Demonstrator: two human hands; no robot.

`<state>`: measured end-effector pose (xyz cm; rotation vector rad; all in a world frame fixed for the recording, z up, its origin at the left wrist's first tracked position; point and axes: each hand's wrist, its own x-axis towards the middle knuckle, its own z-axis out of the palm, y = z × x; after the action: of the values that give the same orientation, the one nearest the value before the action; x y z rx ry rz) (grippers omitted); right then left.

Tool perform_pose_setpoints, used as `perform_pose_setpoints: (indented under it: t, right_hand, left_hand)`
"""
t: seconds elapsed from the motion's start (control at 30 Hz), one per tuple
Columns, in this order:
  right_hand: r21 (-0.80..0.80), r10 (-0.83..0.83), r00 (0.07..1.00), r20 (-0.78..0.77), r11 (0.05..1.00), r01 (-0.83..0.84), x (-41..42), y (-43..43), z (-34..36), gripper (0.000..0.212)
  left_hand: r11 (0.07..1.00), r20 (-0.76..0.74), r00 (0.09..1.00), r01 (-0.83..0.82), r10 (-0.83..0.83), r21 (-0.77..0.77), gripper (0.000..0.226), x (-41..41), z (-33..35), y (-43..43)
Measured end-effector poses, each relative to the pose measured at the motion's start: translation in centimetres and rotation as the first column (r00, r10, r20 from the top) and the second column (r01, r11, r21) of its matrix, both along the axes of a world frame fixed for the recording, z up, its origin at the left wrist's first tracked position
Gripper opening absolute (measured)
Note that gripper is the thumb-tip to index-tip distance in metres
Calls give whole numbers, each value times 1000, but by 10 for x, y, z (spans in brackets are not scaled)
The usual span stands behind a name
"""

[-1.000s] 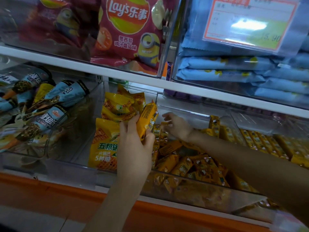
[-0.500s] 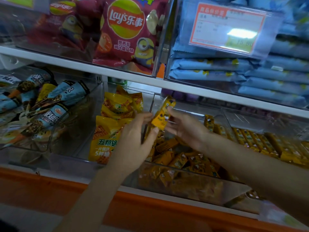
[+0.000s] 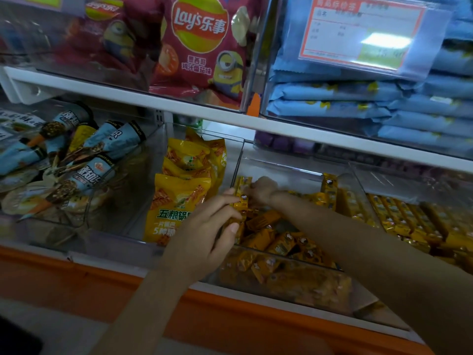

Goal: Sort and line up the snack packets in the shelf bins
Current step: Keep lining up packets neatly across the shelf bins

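Head camera showed the lining-up step in hand: left hand and right hand, fingers clamped on upright small yellow packets against the nine-o'clock wall of the clear bin, would probably next need loose packets heaped at five o'clock.

We see glossy foil-like snack packets inside a clear, smooth plastic bin. Above that bin, we note a shiny plastic-sleeved paper price card.

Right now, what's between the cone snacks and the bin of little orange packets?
A clear bin of big yellow snack bags, seen in the head view.
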<state>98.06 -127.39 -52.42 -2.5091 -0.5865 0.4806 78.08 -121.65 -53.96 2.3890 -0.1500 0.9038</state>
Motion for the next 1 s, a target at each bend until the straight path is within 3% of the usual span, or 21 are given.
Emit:
perform_pose_setpoints:
  t: [0.1,0.23,0.33,0.73,0.93,1.0]
  right_hand:
    - [-66,119,980,161,992,-110,-2,-4,-1,48]
    - [-82,402,892,208,916,-394,-1,-21,-7,46]
    - [-108,511,820,258,859,-501,7,-31,-16,58]
    - [-203,510,736,446,858,-472,17,-17,-28,59]
    - [-47,524,820,231,848,-528,13,-35,-9,78]
    - [-35,463,848,257,882,-470,16,-57,2,65]
  left_hand:
    - [1000,28,1000,-4,4,0,41,1,-1,0]
    - [1000,43,999,-4,4,6,47,2,-2,0]
    - [1000,47,999,-6,6,9,48,3,-3,-1]
    - [999,52,998,-32,31,26,54,3,-3,-2]
    - [999,50,998,-39,38,29,56,2,-1,-3]
    - [999,51,998,-31,29,27,57,2,0,-3]
